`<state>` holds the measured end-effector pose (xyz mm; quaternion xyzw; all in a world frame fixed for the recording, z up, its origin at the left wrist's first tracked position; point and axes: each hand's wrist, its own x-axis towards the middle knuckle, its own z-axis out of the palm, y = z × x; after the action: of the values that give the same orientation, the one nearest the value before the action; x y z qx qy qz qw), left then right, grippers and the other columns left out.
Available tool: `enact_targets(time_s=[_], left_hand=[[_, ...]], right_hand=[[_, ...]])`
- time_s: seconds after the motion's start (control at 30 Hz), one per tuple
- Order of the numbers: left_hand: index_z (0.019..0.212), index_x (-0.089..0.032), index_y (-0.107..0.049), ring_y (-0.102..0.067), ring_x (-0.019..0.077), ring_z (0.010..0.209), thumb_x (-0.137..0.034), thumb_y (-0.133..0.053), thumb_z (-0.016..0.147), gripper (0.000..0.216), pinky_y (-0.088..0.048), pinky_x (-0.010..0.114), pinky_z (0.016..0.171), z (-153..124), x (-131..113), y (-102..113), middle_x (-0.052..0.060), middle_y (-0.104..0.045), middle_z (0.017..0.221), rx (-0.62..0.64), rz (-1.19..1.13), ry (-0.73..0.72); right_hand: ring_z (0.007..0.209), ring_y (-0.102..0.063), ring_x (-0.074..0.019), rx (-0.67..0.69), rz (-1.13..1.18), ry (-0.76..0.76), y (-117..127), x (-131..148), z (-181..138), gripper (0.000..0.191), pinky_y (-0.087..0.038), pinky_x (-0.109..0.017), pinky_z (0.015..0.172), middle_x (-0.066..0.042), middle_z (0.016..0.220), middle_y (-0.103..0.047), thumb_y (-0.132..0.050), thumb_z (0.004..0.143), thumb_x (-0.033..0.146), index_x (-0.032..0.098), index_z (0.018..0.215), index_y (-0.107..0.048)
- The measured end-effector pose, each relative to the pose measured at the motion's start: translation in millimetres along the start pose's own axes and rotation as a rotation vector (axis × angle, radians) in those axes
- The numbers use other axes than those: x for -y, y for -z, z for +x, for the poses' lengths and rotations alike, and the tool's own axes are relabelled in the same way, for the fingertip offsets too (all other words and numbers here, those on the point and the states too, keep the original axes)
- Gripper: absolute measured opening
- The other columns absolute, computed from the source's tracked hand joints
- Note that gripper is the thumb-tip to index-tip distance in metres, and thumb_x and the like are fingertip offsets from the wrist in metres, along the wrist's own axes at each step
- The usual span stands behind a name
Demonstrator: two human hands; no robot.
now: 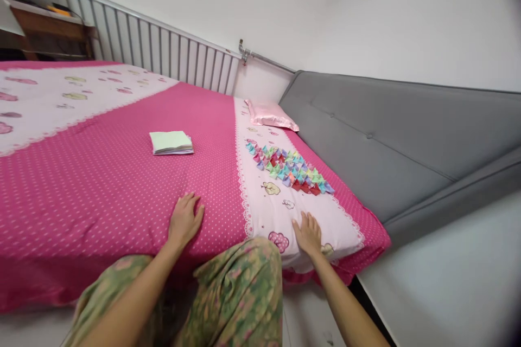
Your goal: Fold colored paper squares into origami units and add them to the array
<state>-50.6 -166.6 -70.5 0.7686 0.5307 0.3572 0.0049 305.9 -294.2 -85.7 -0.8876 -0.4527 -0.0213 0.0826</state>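
Note:
My left hand (185,219) rests palm down on the pink dotted part of the bedspread (114,184), fingers stretched out and holding nothing. Beyond it lies a stack of pale paper sheets (171,142), apart from the fingers. On the white printed strip, my right hand (308,233) lies flat with its fingers pointing forward, also holding nothing. Just past its fingertips, several small folded paper pieces (288,168) in blue, green, red, pink and purple sit in close slanting rows. Neither hand touches the papers.
A pink satin pillow (272,115) lies at the far end of the strip. The grey padded headboard (399,124) borders the bed on the right. White radiator bars (163,46) run along the back wall. A desk (52,24) stands at the far left.

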Motion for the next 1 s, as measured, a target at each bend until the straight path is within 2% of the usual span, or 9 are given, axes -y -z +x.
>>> enact_targets(time_s=[0.23,0.43,0.53,0.63,0.7,0.83,1.0], left_hand=[[0.127,-0.011,-0.045,-0.030,0.0267,0.128,-0.044,-0.031,0.084,0.056,-0.015,0.041,0.106,-29,23,39,0.014,-0.042,0.135,0.180,0.284,0.020],[0.136,-0.020,-0.033,-0.016,0.0293,0.133,-0.058,-0.029,0.081,0.067,-0.009,0.043,0.106,-38,66,79,0.014,-0.024,0.144,0.236,0.410,0.255],[0.137,-0.022,-0.029,-0.012,0.0288,0.134,-0.061,-0.024,0.080,0.069,-0.008,0.043,0.106,-37,82,92,0.014,-0.020,0.146,0.272,0.420,0.337],[0.138,-0.022,-0.026,-0.010,0.0284,0.135,-0.062,-0.023,0.081,0.070,-0.007,0.043,0.106,-36,87,96,0.013,-0.018,0.146,0.306,0.404,0.359],[0.138,-0.022,-0.025,-0.009,0.0289,0.135,-0.061,-0.023,0.081,0.069,-0.006,0.045,0.106,-38,85,95,0.013,-0.017,0.147,0.296,0.392,0.370],[0.137,-0.020,-0.029,-0.010,0.0295,0.134,-0.057,-0.027,0.083,0.066,-0.006,0.046,0.106,-46,79,90,0.014,-0.018,0.146,0.212,0.356,0.330],[0.136,-0.020,-0.032,-0.012,0.0289,0.134,-0.051,-0.034,0.083,0.061,-0.007,0.048,0.106,-54,75,88,0.013,-0.020,0.146,0.084,0.356,0.301]], right_hand=[[0.134,-0.013,-0.0278,0.149,0.015,-0.003,4,-8,1,0.071,-0.010,-0.043,0.105,-0.009,0.147,-0.017,-0.020,0.081,0.061,0.020,0.139,-0.019],[0.135,-0.008,-0.0302,0.213,0.025,0.008,6,-12,-6,0.082,-0.008,-0.046,0.105,-0.011,0.148,-0.012,-0.025,0.074,0.069,0.021,0.140,-0.015],[0.134,-0.006,-0.0328,0.248,0.014,0.044,6,-20,-15,0.093,-0.007,-0.048,0.104,-0.013,0.148,-0.009,-0.039,0.066,0.070,0.019,0.140,-0.013],[0.133,-0.001,-0.0375,0.264,-0.047,0.187,1,-33,-23,0.116,-0.011,-0.051,0.102,-0.015,0.148,0.001,-0.060,0.049,0.065,0.020,0.140,-0.005],[0.133,-0.001,-0.0391,0.254,-0.087,0.263,-4,-42,-27,0.122,-0.014,-0.053,0.100,-0.016,0.147,0.003,-0.066,0.044,0.059,0.020,0.140,0.000],[0.132,-0.004,-0.0418,0.162,-0.156,0.267,-14,-48,-30,0.121,-0.014,-0.054,0.099,-0.019,0.146,0.004,-0.069,0.045,0.048,0.020,0.138,0.002],[0.131,-0.008,-0.0414,0.147,-0.200,0.251,-17,-41,-30,0.117,-0.019,-0.053,0.096,-0.019,0.146,0.001,-0.067,0.044,0.040,0.022,0.137,0.002]])
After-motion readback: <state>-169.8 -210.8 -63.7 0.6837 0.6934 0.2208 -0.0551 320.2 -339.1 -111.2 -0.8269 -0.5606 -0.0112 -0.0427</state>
